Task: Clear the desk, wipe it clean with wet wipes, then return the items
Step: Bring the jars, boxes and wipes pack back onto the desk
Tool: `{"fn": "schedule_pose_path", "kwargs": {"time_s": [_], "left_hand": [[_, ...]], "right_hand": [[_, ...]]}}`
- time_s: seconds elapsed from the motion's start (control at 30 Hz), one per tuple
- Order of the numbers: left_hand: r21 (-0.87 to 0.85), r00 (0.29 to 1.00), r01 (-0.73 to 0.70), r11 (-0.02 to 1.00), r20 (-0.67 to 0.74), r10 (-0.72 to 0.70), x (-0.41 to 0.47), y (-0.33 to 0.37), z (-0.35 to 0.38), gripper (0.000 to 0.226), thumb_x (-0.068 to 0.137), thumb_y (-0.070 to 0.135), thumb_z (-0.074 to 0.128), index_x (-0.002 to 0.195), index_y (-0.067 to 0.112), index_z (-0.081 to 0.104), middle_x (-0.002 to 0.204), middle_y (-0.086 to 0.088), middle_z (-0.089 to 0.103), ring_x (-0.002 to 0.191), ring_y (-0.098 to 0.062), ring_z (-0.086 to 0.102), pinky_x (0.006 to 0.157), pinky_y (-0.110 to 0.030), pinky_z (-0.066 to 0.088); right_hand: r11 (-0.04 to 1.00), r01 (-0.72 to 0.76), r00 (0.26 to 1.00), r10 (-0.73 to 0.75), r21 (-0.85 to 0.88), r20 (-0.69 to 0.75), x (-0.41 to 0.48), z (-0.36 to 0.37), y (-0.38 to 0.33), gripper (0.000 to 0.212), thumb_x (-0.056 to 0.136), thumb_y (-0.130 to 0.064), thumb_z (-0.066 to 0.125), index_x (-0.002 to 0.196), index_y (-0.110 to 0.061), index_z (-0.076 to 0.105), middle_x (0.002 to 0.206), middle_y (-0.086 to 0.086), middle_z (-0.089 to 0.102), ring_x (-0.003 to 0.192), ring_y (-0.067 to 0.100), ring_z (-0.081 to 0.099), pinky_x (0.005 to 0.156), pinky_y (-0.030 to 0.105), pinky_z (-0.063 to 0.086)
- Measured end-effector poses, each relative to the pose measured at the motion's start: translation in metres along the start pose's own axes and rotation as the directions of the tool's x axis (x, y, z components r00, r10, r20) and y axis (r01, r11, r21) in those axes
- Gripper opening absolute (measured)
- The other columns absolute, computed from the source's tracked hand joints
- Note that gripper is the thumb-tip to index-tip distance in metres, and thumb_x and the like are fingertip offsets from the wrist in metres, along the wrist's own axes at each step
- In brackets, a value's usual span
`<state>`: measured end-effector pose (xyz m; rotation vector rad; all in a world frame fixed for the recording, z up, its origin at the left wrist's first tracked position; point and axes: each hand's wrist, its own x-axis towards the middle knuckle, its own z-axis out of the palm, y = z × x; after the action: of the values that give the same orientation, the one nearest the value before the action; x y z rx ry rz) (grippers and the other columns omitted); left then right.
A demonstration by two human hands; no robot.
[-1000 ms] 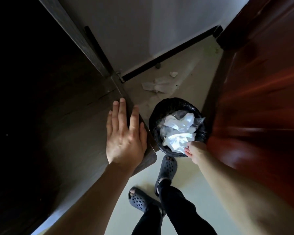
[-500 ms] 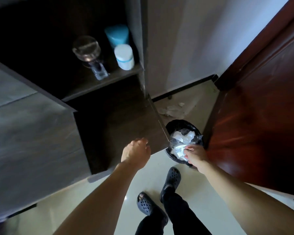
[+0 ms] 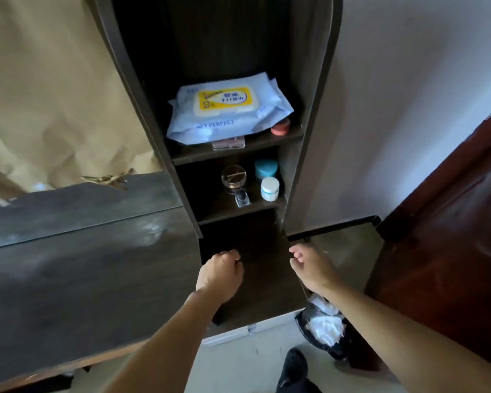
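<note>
The dark desk top [image 3: 77,279] stretches across the left, streaked with wet sheen. Beside it stands a tall dark shelf unit [image 3: 312,114]. On its upper shelf lie blue wet wipe packs [image 3: 227,109], a small orange jar [image 3: 280,128] and a clear flat case [image 3: 228,143]. The shelf below holds a round bronze-lidded jar [image 3: 233,178], a teal-lidded jar [image 3: 266,168], a white jar [image 3: 270,189] and a small glass bottle [image 3: 242,200]. My left hand [image 3: 220,275] hovers loosely curled over the lowest shelf, holding nothing. My right hand [image 3: 312,266] is raised beside the unit, fingers curled, holding nothing.
A black-lined bin [image 3: 323,327] full of used white wipes stands on the floor at the lower right, under my right forearm. A red-brown wooden door [image 3: 451,236] fills the right. Beige curtain [image 3: 48,95] hangs behind the desk. My dark shoe [image 3: 294,367] shows below.
My view has lifted from the bin to the shelves. My right hand has let go of the wipe in the bin and risen. My left hand has left the desk corner.
</note>
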<state>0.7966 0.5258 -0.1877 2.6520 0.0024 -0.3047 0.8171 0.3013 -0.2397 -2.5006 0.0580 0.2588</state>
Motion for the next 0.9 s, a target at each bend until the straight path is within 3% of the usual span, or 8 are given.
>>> {"fn": "schedule_pose_path", "kwargs": {"time_s": [0.13, 0.27, 0.43, 0.53, 0.7, 0.8, 0.9], "left_hand": [[0.007, 1.000, -0.011, 1.000, -0.026, 0.011, 0.018, 0.000, -0.018, 0.029, 0.093, 0.028, 0.047, 0.117, 0.020, 0.059, 0.109, -0.002, 0.066, 0.099, -0.026, 0.061, 0.081, -0.035, 0.050], [0.047, 0.999, -0.025, 0.999, -0.034, 0.027, 0.040, 0.000, -0.026, 0.031, 0.093, 0.029, 0.045, 0.121, 0.020, 0.056, 0.113, -0.001, 0.063, 0.101, -0.025, 0.060, 0.081, -0.034, 0.049], [0.075, 0.998, 0.003, 0.997, -0.062, 0.002, 0.072, -0.004, -0.034, 0.034, 0.094, 0.028, 0.044, 0.125, 0.019, 0.053, 0.122, -0.002, 0.058, 0.105, -0.024, 0.059, 0.085, -0.034, 0.048], [0.079, 0.996, 0.010, 0.997, -0.085, -0.003, 0.090, -0.008, -0.033, 0.038, 0.092, 0.025, 0.046, 0.130, 0.019, 0.048, 0.124, -0.003, 0.052, 0.107, -0.025, 0.056, 0.084, -0.037, 0.050], [0.124, 0.994, -0.052, 0.991, -0.089, 0.063, 0.119, 0.001, -0.026, 0.055, 0.087, 0.018, 0.049, 0.140, 0.024, 0.034, 0.127, -0.005, 0.043, 0.114, -0.026, 0.048, 0.086, -0.038, 0.049], [0.183, 0.994, -0.093, 0.979, -0.031, 0.100, 0.141, 0.010, -0.016, 0.061, 0.086, 0.016, 0.050, 0.143, 0.028, 0.029, 0.134, -0.006, 0.039, 0.119, -0.028, 0.046, 0.093, -0.038, 0.044], [0.240, 0.995, -0.102, 0.965, 0.032, 0.097, 0.161, 0.013, -0.006, 0.063, 0.086, 0.014, 0.051, 0.143, 0.031, 0.029, 0.142, -0.008, 0.030, 0.125, -0.031, 0.041, 0.096, -0.041, 0.044]], "right_hand": [[0.942, 0.287, 0.941, -0.311, -0.173, -0.137, 0.035, -0.019, -0.037, 0.034, 0.083, -0.014, 0.062, 0.117, -0.015, 0.060, 0.109, 0.004, 0.059, 0.100, 0.023, 0.058, 0.078, 0.036, 0.052], [0.871, 0.359, 0.904, -0.413, -0.336, -0.105, 0.084, -0.028, -0.068, 0.045, 0.081, -0.016, 0.062, 0.125, -0.016, 0.054, 0.123, 0.007, 0.050, 0.116, 0.026, 0.046, 0.081, 0.038, 0.051], [0.849, 0.309, 0.943, -0.331, -0.428, 0.023, 0.138, -0.022, -0.083, 0.057, 0.082, -0.016, 0.059, 0.136, -0.018, 0.040, 0.140, 0.012, 0.030, 0.124, 0.033, 0.037, 0.088, 0.041, 0.050], [0.856, 0.263, 0.956, -0.293, -0.444, 0.001, 0.152, -0.018, -0.083, 0.061, 0.083, -0.015, 0.060, 0.139, -0.021, 0.037, 0.146, 0.012, 0.021, 0.128, 0.034, 0.033, 0.085, 0.041, 0.053], [0.869, 0.319, 0.922, -0.376, -0.378, -0.086, 0.156, -0.011, -0.072, 0.051, 0.076, -0.010, 0.068, 0.125, -0.017, 0.054, 0.130, 0.012, 0.039, 0.116, 0.031, 0.045, 0.072, 0.041, 0.058], [0.872, 0.340, 0.917, -0.391, -0.353, -0.082, 0.157, -0.010, -0.068, 0.050, 0.073, -0.010, 0.069, 0.120, -0.017, 0.056, 0.121, 0.011, 0.043, 0.108, 0.030, 0.049, 0.068, 0.040, 0.058], [0.891, 0.323, 0.934, -0.354, -0.320, -0.042, 0.159, -0.008, -0.064, 0.051, 0.075, -0.009, 0.067, 0.123, -0.019, 0.052, 0.125, 0.013, 0.044, 0.096, 0.030, 0.060, 0.063, 0.040, 0.058]]}}
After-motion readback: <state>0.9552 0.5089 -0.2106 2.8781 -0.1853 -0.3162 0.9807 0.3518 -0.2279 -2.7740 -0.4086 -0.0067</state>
